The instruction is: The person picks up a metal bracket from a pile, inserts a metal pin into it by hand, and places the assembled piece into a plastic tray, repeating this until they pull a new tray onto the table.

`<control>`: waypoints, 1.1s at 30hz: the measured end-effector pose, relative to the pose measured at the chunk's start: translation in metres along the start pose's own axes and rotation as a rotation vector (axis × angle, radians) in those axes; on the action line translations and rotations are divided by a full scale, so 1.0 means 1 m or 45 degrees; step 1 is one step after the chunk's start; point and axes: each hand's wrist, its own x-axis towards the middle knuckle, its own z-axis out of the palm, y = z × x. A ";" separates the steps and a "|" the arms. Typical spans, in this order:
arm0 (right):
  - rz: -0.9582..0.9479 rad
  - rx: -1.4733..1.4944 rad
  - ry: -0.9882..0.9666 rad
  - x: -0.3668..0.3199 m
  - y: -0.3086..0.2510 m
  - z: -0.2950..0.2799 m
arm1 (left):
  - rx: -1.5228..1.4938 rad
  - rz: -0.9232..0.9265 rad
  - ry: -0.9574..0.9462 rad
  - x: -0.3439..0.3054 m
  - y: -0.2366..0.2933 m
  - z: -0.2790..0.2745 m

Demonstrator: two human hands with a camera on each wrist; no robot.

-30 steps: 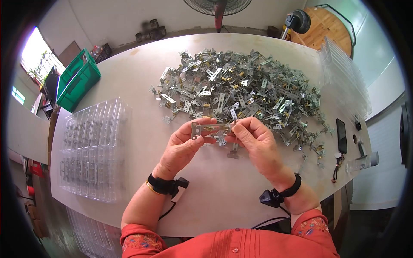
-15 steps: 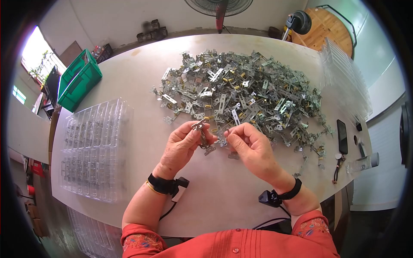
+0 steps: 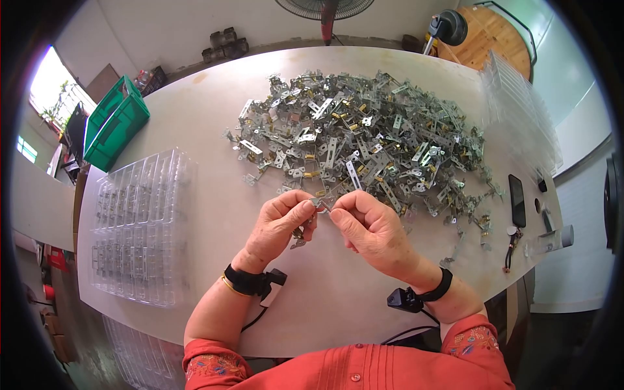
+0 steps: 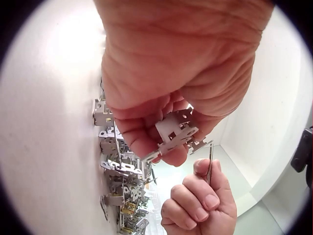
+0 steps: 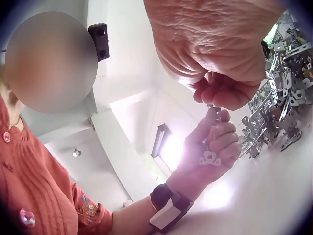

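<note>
A metal bracket is pinched between the thumb and fingers of the left hand; its lower end hangs below the fingers in the head view. The right hand pinches a thin metal piece, whose tip reaches the bracket's end in the left wrist view. Both hands are above the table, just in front of a large heap of metal parts. In the right wrist view the bracket's lower end shows beneath the left fingers.
Clear plastic trays holding metal parts lie on the left. A green crate stands at the back left. More clear trays are stacked at the right, with a phone and a bottle near the right edge.
The bracket in the left hand has turned from lying crosswise to pointing down. The right hand drew away from it, then came back in close to the left fingertips.
</note>
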 end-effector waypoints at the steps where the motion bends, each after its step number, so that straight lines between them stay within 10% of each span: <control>1: 0.010 -0.008 0.005 0.000 0.000 0.000 | 0.000 -0.001 0.000 0.000 0.000 0.000; 33: 0.058 -0.286 -0.018 0.002 0.009 -0.006 | 0.436 -0.026 -0.056 -0.004 0.008 0.009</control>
